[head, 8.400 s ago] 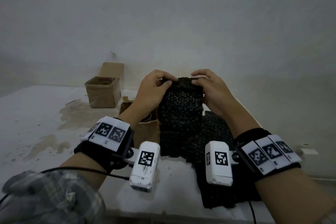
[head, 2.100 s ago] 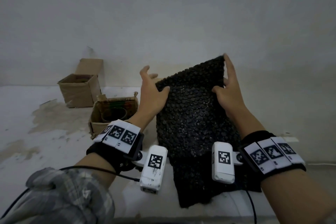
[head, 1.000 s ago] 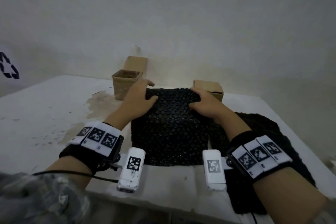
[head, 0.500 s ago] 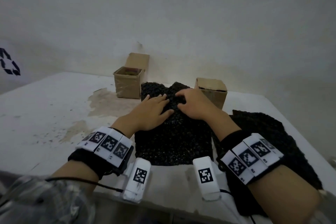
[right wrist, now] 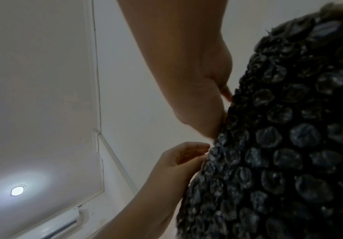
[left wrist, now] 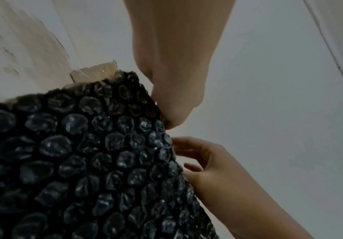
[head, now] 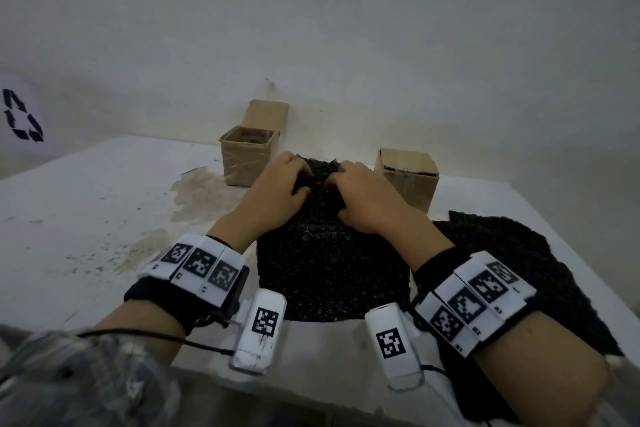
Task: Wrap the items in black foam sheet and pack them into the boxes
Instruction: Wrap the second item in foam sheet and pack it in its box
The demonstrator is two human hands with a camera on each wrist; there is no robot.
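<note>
The stained white tabletop (head: 86, 218) is leaving broad bare room to the left, while its near edge is running close under both wrists. A spare black bubbled sheet (head: 512, 253) is lying at the right. The black bubble-textured foam sheet (head: 329, 263) is lying centred, its far edge being gathered by the left hand (head: 277, 194) and right hand (head: 363, 201), fingers curling into it. Whatever it is wrapping is hidden, possibly an item underneath. The open brown cardboard box (head: 247, 158) and the closed brown cardboard box (head: 408, 177) are standing just behind; wrapping seems to be only starting, packing still waiting.
</note>
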